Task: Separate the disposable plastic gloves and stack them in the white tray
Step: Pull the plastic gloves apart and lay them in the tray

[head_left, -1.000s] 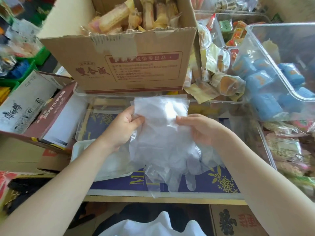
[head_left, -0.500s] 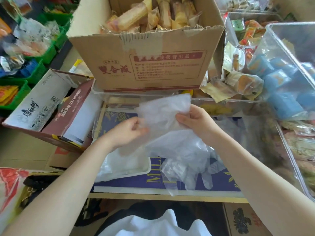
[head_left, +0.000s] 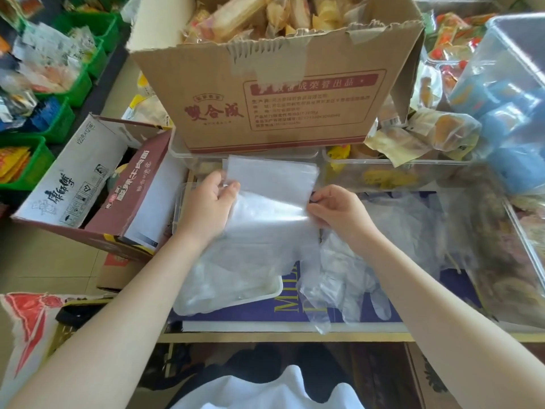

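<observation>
Fingertips [head_left: 313, 202] of my right hand [head_left: 339, 212] are pinched together on the right edge of a thin translucent plastic glove sheet [head_left: 271, 202], while my left hand [head_left: 208, 202] grips its left edge, thumb on top and the other fingers closed behind the film. Between the two hands the sheet is stretched fairly flat, its cuff end pointing toward the big brown cardboard box of wrapped snacks [head_left: 274, 93] behind it. Below the left hand sits the shallow white rectangular tray [head_left: 277, 286], and the lower part of the held glove hangs over it; some clear film already lies inside, though I cannot tell how many pieces. Just right of the tray a loose heap of crumpled clear plastic gloves [head_left: 345, 278] rests on a dark blue printed board [head_left: 448, 284], glove fingers dangling toward its near edge. Left of the tray stands an open white-and-maroon carton [head_left: 88, 184]. Right of the cardboard box, a clear plastic bin holds blue wrapped packets [head_left: 507, 119].
</observation>
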